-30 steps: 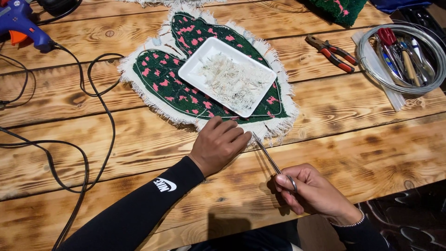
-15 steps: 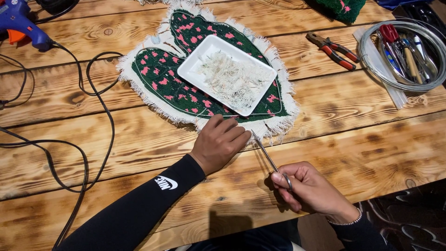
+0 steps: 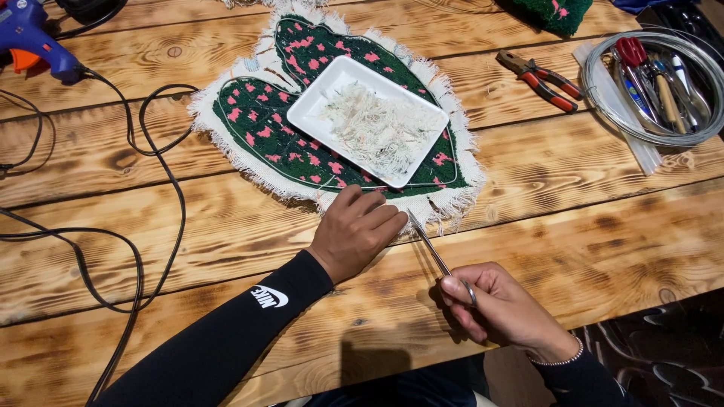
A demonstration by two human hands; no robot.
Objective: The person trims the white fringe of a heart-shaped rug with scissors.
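The left hand lies knuckles-up with fingers curled loosely on the near fringe of a green tufted mat, pressing it to the wooden surface; it grips nothing. The right hand, nearer and to the right, is closed around the handles of slim metal scissors, whose blades slant up to the left and reach the mat's white fringe just beside the left fingertips.

The mat is cactus-shaped, dark green with pink flecks and a frayed white border, lying at the middle of the surface. A white rectangular tray sits tilted on it, holding a heap of pale thread trimmings.

At the far left lies a blue and orange glue gun, its black cord looping down the left side. At the far right, red-handled pliers lie beside a coil of silver wire ringing a few hand tools.
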